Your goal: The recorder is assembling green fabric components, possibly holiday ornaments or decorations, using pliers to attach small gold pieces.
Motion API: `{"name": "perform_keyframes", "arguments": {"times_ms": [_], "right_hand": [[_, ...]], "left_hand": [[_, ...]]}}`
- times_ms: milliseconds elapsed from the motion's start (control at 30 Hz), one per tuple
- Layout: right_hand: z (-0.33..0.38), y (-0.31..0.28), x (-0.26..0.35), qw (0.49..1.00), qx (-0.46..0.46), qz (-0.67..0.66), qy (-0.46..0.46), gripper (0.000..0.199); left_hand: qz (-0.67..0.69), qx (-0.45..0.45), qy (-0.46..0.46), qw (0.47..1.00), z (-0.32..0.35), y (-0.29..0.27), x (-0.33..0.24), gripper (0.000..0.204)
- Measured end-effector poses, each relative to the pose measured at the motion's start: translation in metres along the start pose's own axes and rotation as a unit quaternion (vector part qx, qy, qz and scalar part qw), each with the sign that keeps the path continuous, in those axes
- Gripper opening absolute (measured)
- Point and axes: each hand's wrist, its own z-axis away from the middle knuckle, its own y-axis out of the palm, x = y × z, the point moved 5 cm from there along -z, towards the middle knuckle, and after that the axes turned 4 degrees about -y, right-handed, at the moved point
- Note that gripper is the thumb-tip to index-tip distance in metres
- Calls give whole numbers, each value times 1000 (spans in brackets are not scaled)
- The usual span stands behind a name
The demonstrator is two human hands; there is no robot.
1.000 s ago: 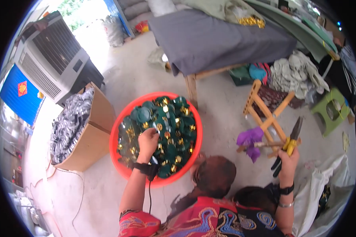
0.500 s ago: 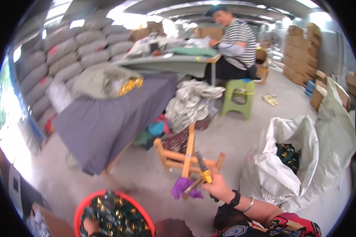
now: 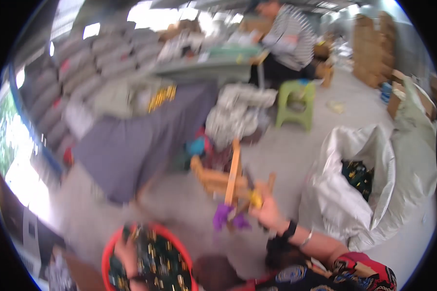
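Note:
My right hand (image 3: pixel 268 212) is closed round a yellow-handled tool (image 3: pixel 256 198) with a dark shaft, blurred by motion. It holds the tool beside a wooden frame (image 3: pixel 233 177), whose near post has purple cloth (image 3: pixel 223 216) tied round it. At lower left, my left hand (image 3: pixel 126 254) is over a red basin (image 3: pixel 107 250) heaped with dark green, gold-marked pieces (image 3: pixel 158 257). Its smeared fingers appear closed on one such dark green piece (image 3: pixel 129 231) at the basin's far rim.
A white woven sack (image 3: pixel 325 194) on the right holds more dark green pieces. Ahead stands a table under grey cloth (image 3: pixel 126 140), with a pale fabric heap (image 3: pixel 233 114) and a green stool (image 3: pixel 296 104) beyond. A person in stripes (image 3: pixel 296 43) sits at a far table.
My left hand has risen from inside the basin toward its far rim, with a dark green piece at its fingers. My right hand still holds the tool by the frame. The view has shifted slightly.

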Motion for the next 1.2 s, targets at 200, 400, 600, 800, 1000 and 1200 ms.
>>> {"name": "perform_keyframes", "arguments": {"times_ms": [200,400,600,800,1000,1200], "right_hand": [[-23,-6,18,998,7,-7,57,40],[-38,6,65,994,37,49,-94,38],[-47,38,67,937,197,205,-204,38],[-51,61,44,915,279,217,-195,36],[-53,66,44,902,297,240,-203,36],[-57,44,76,904,277,239,-223,42]], "left_hand": [[359,442,-167,805,25,175,-118,25],[350,545,-215,731,50,266,-114,21],[338,537,-234,737,60,285,-128,21],[310,526,-216,762,55,298,-118,28],[259,275,244,893,53,246,-185,28],[140,307,205,919,64,257,-171,16]]}}
